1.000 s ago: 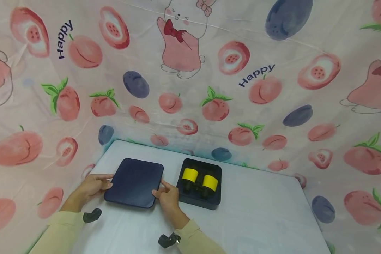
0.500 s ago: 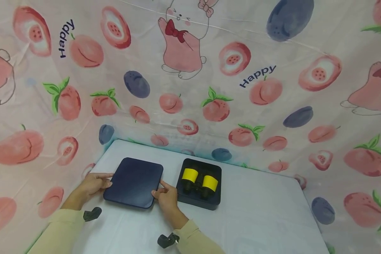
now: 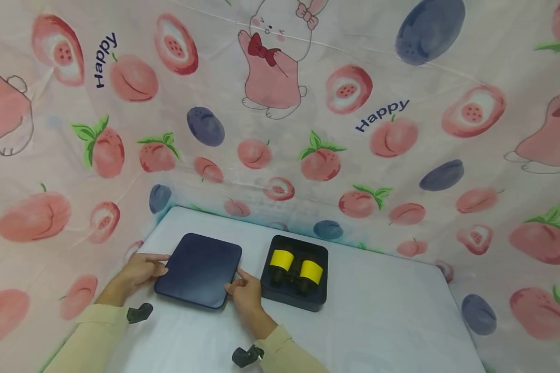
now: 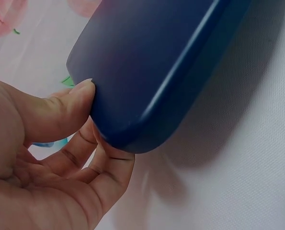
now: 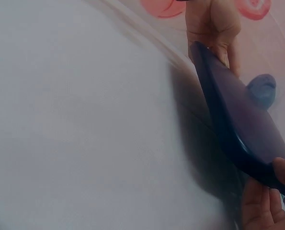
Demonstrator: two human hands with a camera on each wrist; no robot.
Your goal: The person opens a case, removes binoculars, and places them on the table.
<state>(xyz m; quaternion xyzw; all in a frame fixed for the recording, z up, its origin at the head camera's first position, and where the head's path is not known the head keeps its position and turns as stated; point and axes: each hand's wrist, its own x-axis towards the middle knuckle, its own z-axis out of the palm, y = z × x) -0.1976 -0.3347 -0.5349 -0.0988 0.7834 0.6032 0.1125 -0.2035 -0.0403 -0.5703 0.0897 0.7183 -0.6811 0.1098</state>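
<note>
- Left hand (image 3: 140,269): thumb and fingers pinch the left edge of the glossy dark-blue, rounded-square lid (image 3: 198,270), held over the white-covered table (image 3: 378,300).
- Right hand (image 3: 246,294): clamped on the lid's right edge. Gripped only at its sides, the smooth lid might slip or tip if one hand loosened.
- Open black rectangular box (image 3: 289,299), just beside that hand, holding black-and-yellow binoculars (image 3: 311,272); a sideways swing might knock it.
- Behind the table, pale pink fabric (image 3: 354,41) printed with peaches and rabbits.
</note>
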